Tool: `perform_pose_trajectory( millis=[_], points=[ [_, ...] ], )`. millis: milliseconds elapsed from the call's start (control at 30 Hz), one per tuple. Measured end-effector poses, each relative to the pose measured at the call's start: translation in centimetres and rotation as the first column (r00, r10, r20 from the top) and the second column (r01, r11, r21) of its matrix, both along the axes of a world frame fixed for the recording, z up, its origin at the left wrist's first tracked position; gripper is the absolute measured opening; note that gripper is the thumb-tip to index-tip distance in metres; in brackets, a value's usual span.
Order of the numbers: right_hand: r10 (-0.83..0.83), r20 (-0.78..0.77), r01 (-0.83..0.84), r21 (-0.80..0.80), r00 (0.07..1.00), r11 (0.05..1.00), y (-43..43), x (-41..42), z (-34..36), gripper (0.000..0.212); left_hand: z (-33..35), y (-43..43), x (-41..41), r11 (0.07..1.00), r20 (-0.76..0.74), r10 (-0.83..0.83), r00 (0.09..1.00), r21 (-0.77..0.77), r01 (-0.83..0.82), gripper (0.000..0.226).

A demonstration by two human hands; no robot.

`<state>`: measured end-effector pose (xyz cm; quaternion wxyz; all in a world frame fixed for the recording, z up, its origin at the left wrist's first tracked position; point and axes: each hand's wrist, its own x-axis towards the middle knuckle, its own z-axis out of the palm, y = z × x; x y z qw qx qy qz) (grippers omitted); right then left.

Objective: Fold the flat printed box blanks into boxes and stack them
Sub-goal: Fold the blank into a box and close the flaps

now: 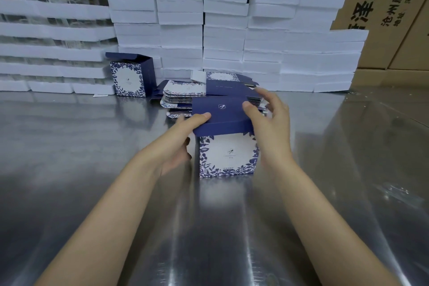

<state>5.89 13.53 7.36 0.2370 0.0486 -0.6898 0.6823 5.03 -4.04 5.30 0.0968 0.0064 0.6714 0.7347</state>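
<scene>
Centrally, a printed box [228, 157] stands upright on the steel table [69, 146], its navy lid [222, 111] bent over the top. At its 9 o'clock the left hand [178, 144] grips it, thumb on the lid, fingers round the side wall. At 3 o'clock the right hand [269, 127] rests its thumb on the lid, fingers loosely spread. Flat blanks [183, 94] lie stacked at 12 o'clock, and a second folded box [130, 78] stands at 10 o'clock.

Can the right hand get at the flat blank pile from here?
Probably yes. The flat blank pile lies just behind the box, and the right hand has its fingers near the pile's right end, nothing between. Its thumb is on the lid, though.
</scene>
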Motion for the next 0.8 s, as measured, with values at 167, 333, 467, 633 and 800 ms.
perform_pose_trajectory(
  millis=[167, 333, 467, 633, 800],
  points=[
    [0.364, 0.253, -0.363, -0.055, 0.896, 0.930, 0.5, -0.6, -0.4, 0.056, -1.0, 1.3, -0.1, 0.991, -0.179, 0.068, 0.981, 0.124, -0.047, 0.064],
    [0.301, 0.093, -0.306, 0.047, 0.949, 0.951, -0.1, -0.3, -0.9, 0.081, -0.5, 0.7, 0.1, 0.941, -0.364, 0.338, 0.868, 0.107, -0.322, 0.046],
    [0.226, -0.002, -0.221, 0.204, 0.974, 0.954, -0.9, -0.4, -1.7, 0.092, -0.4, 0.3, 0.2, 0.966, -0.094, 0.241, 0.966, 0.122, -0.229, 0.034],
    [0.226, 0.067, -0.235, 0.296, 0.972, 0.926, -0.5, -0.8, -2.2, 0.120, -0.5, -0.1, 0.1, 0.904, -0.028, 0.284, 0.959, 0.340, -0.258, 0.046],
    [0.072, -0.111, -0.021, 0.404, 0.991, 0.914, 0.5, -0.7, -1.5, 0.095, 0.1, -1.3, -0.2, 0.938, -0.409, 0.324, 0.853, 0.024, -0.345, 0.049]
  ],
)
